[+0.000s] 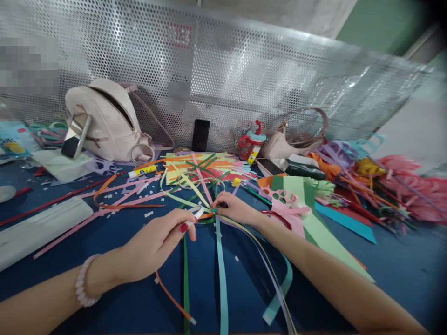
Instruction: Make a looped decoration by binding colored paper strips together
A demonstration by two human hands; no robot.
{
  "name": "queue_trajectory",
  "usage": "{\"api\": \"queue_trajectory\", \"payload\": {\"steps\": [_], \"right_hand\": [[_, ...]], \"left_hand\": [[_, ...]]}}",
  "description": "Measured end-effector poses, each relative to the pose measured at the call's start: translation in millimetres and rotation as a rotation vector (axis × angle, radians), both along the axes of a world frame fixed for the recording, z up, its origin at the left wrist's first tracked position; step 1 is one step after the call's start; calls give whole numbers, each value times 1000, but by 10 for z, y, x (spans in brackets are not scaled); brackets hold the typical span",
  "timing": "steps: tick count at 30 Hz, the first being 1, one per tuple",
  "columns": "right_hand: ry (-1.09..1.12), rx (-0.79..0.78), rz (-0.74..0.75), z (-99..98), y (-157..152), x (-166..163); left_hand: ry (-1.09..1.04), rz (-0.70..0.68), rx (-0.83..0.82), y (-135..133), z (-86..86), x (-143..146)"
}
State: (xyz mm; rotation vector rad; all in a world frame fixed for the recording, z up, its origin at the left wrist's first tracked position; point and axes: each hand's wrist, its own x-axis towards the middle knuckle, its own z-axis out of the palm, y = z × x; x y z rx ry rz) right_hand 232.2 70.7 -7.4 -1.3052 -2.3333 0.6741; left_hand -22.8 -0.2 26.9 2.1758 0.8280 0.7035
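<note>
Several coloured paper strips (221,274) fan out from a shared centre in front of me. My right hand (235,208) is closed at that centre, its fingertips pinching the crossed strips. My left hand (164,237), wearing a beaded bracelet (84,281), is closed just left of the centre. Between its thumb and index finger sits a white-ended paper strip (199,213); where the rest of it runs I cannot tell. Towards me hang a green strip (186,284), an orange strip (173,298) with a white tip, and a curled teal strip (284,284).
Behind lie piled paper strips (178,174), a yellow glue stick (142,171), a phone (200,135) and a red cup (248,145). A backpack (104,121) stands left, near a white roll (45,228). Pink scissors (288,208) and green paper sheets (324,232) lie right.
</note>
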Motion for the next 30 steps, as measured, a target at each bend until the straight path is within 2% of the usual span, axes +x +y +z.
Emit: {"api": "queue_trajectory", "payload": {"steps": [11,18,30], "right_hand": [[39,-79,-20,-43,18,45],[42,-168,37,-74,97,145],[-3,-77,25,-29,16,28]], "left_hand": [[3,9,23,-8,17,-1],[20,2,3,-10,28,-7],[25,-6,6,-8,22,4]]}}
